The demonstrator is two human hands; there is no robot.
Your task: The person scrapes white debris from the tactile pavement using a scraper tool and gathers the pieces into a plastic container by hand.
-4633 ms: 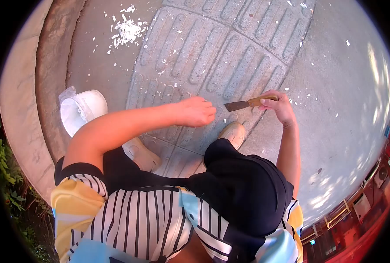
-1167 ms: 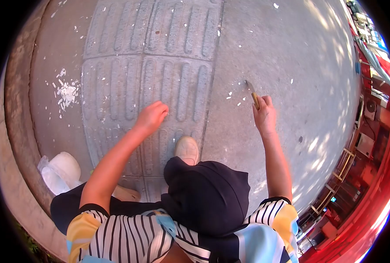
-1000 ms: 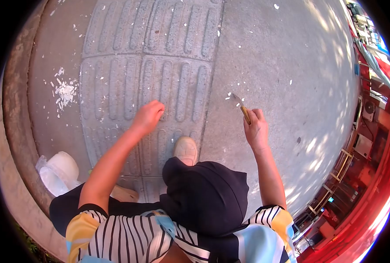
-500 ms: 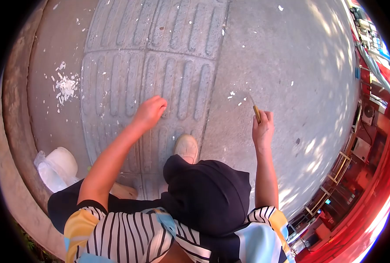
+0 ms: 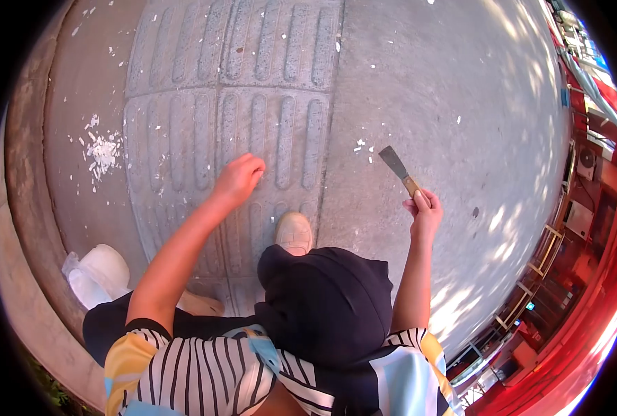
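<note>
My right hand (image 5: 427,211) grips the wooden handle of a putty knife (image 5: 394,162), its flat grey blade pointing up and left over the pavement. Just left of the blade lie a few small white chips (image 5: 361,143). Above the ribbed paving tiles (image 5: 258,125), my left hand (image 5: 240,179) is closed with its fingers curled together; whether anything is inside I cannot make out. A heap of white flakes (image 5: 103,154) lies on the ground at the left, with single flakes scattered around it.
A white bucket-like container (image 5: 107,267) with a clear plastic bag (image 5: 86,284) stands at the lower left, beside the stone curb (image 5: 28,173). My beige shoe (image 5: 294,232) is on the tiles. Red-fronted stalls (image 5: 592,277) line the far right.
The putty knife has turned in my right hand, so the broad face of its blade now shows. That hand has shifted slightly right and down. My left hand stays nearly in place, still closed.
</note>
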